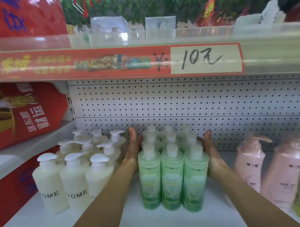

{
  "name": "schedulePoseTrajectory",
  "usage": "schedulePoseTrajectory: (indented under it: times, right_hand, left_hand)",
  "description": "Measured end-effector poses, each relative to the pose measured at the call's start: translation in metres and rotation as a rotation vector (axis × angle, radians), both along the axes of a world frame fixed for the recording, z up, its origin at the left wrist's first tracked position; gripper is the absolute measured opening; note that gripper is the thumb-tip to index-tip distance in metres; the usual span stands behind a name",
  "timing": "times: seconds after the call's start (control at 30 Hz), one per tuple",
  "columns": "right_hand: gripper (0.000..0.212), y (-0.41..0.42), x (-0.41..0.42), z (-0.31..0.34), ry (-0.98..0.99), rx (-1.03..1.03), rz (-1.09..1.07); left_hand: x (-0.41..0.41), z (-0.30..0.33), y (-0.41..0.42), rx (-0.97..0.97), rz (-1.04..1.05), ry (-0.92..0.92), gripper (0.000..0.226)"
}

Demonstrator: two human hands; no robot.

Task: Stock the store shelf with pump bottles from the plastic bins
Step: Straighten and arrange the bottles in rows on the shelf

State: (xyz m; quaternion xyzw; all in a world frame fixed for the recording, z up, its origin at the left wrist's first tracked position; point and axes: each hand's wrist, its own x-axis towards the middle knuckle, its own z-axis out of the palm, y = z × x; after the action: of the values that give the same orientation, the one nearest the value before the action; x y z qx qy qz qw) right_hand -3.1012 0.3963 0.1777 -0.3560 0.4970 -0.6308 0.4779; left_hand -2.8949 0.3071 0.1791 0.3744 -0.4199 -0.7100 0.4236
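Green bottles (171,175) squeezed between flat left hand (133,148) and right hand (210,154); uneven pressure could topple rows near the shelf's (176,223) back.

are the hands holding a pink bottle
No, both hands, left and right, press flat against the sides of the green bottles; the pink bottles stand untouched.

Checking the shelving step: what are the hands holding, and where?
The block of green bottles, pressed between flat left hand and right hand on its two sides.
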Motion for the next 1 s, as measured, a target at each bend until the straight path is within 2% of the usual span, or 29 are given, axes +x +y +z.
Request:
schedulePoseTrajectory:
  times: [0.07, 0.13, 0.23, 0.3, 0.4, 0.47, 0.63, 0.8, 1.0]
  right_hand:
    - [0.08, -0.002, -0.005, 0.013, 0.078, 0.016, 0.002]
    - [0.081, -0.003, -0.005, 0.034, 0.267, 0.004, -0.031]
    - [0.067, -0.003, 0.001, 0.07, 0.551, -0.034, -0.019]
    - [0.059, -0.011, 0.005, 0.089, 0.76, -0.019, 0.073]
    - [0.062, -0.033, 0.011, 0.099, 1.159, 0.139, 0.28]
    - [0.057, -0.048, 0.012, 0.096, 1.347, 0.157, 0.335]
    - [0.022, -0.059, 0.01, 0.091, 1.307, 0.053, 0.361]
    - [0.022, -0.063, 0.006, 0.087, 1.293, -0.01, 0.367]
    - [0.017, -0.064, 0.003, 0.088, 1.298, -0.001, 0.387]
  left_hand:
    - [0.001, 0.006, -0.005, -0.062, -0.026, -0.028, 0.081]
    - [0.002, 0.021, -0.008, -0.145, 0.055, -0.085, 0.074]
    - [0.002, 0.043, -0.015, -0.283, 0.094, -0.332, 0.077]
    - [0.001, 0.054, -0.014, -0.372, 0.041, -0.486, 0.072]
    - [0.001, 0.06, -0.015, -0.461, -0.083, -0.728, 0.059]
    - [0.001, 0.061, -0.018, -0.521, -0.108, -0.804, 0.047]
    - [0.0, 0.054, -0.028, -0.573, -0.094, -0.807, 0.036]
    - [0.003, 0.048, -0.027, -0.621, -0.094, -0.763, 0.029]
    - [0.007, 0.051, -0.024, -0.62, -0.135, -0.779, 0.031]
